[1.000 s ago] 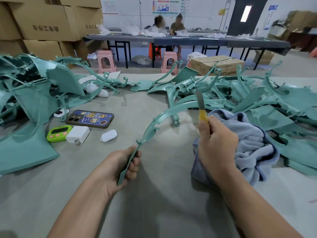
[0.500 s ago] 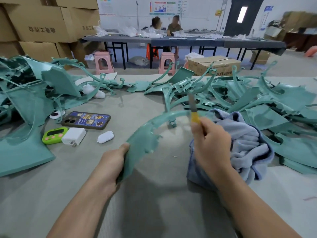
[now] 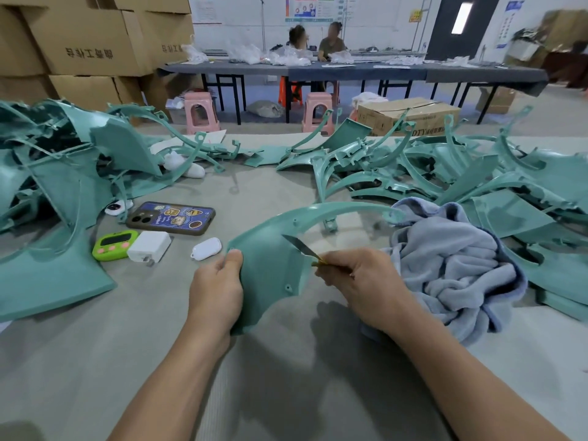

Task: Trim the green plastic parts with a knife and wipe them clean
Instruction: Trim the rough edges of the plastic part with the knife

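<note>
My left hand [image 3: 216, 288] grips the left edge of a curved green plastic part [image 3: 270, 268], its broad face turned towards me and its thin arm arching up and right. My right hand [image 3: 359, 281] holds a small knife [image 3: 300, 246] with a yellow handle; the blade points up-left and its tip lies against the part's right edge. A crumpled light blue cloth [image 3: 451, 268] lies on the table just right of my right hand.
Piles of green plastic parts lie at the left [image 3: 57, 186] and right [image 3: 461, 176] of the grey table [image 3: 286, 377]. A phone [image 3: 171, 218], a green timer [image 3: 114, 245], a white charger [image 3: 149, 246] and a white case [image 3: 206, 248] lie left of centre. Two people sit at a far table.
My left hand turned the part so its broad face shows. The knife came down from upright above the arched arm to the part's right edge, blade now pointing up-left.
</note>
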A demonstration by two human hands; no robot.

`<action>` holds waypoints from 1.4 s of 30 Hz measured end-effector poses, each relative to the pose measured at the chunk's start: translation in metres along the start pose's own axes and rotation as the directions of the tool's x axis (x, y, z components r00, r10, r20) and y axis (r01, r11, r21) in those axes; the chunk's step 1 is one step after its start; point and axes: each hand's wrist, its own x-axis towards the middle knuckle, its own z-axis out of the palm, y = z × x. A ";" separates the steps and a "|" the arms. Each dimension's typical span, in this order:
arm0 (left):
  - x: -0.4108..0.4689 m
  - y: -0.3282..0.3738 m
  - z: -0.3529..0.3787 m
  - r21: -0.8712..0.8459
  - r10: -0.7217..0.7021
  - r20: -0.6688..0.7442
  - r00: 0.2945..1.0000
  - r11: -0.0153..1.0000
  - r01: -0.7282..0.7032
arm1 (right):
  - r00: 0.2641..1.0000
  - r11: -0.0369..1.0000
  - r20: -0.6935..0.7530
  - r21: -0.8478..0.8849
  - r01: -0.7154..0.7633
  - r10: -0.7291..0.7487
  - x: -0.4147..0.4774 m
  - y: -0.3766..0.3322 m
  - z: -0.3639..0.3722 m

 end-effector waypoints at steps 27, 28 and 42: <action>-0.003 0.006 0.004 -0.210 -0.261 0.164 0.951 0.933 0.292 | 0.957 0.749 0.269 0.655 -0.098 -0.109 -0.001 -0.010 0.009; -0.003 0.006 0.002 -0.233 -0.264 0.168 0.950 0.926 0.298 | 0.952 0.753 0.287 0.649 -0.108 -0.111 -0.001 -0.010 0.008; 0.001 0.004 -0.005 -0.308 -0.221 0.123 0.968 0.919 0.248 | 0.971 0.755 0.233 0.646 -0.112 -0.056 -0.002 -0.007 0.004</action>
